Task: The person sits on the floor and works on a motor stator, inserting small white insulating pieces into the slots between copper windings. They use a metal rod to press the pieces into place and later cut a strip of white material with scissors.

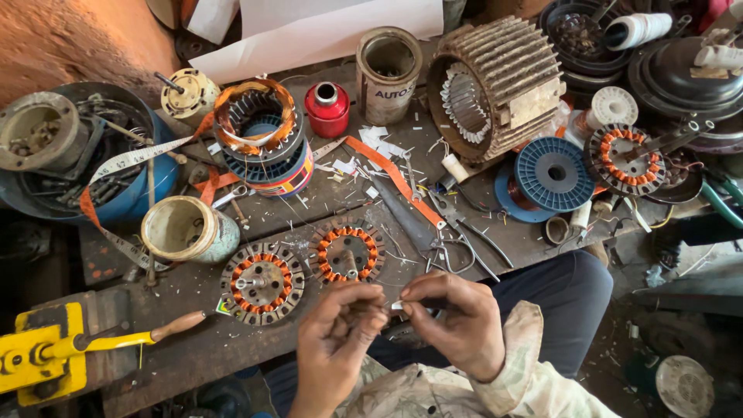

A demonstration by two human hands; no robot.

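Note:
My left hand (338, 333) and my right hand (457, 321) meet at the near edge of the workbench (232, 340). Together they pinch a small pale strip, maybe paper or insulation (395, 304), between the fingertips. Just beyond the hands lie two round motor stators with orange copper windings, one (346, 251) directly ahead and one (261, 282) to its left. What exactly the strip is I cannot tell.
Scissors and pliers (453, 236) lie right of the stators. A ribbed motor housing (495, 85), a tin can (387, 73), a red cap (326, 108), a blue spool (553, 174), a cream jar (188, 228), an orange tape measure (395, 178) and a yellow tool handle (46, 356) crowd the bench.

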